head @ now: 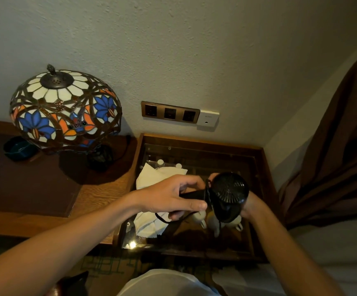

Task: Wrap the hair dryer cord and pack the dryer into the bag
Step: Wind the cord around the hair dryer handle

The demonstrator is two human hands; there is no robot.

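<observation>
A black hair dryer is held over a glass-topped side table, its round rear grille facing me. My right hand grips the dryer body from behind and below, mostly hidden by it. My left hand is closed around the dryer's handle and pinches the black cord, which loops around the handle's joint and hangs in a loop under the hand. A white cloth bag lies crumpled on the glass beneath my left hand.
A stained-glass lamp stands on the wooden desk at left, beside a dark dish. Wall sockets sit above the table. Under the glass are bottles and white cups. A brown curtain hangs at right.
</observation>
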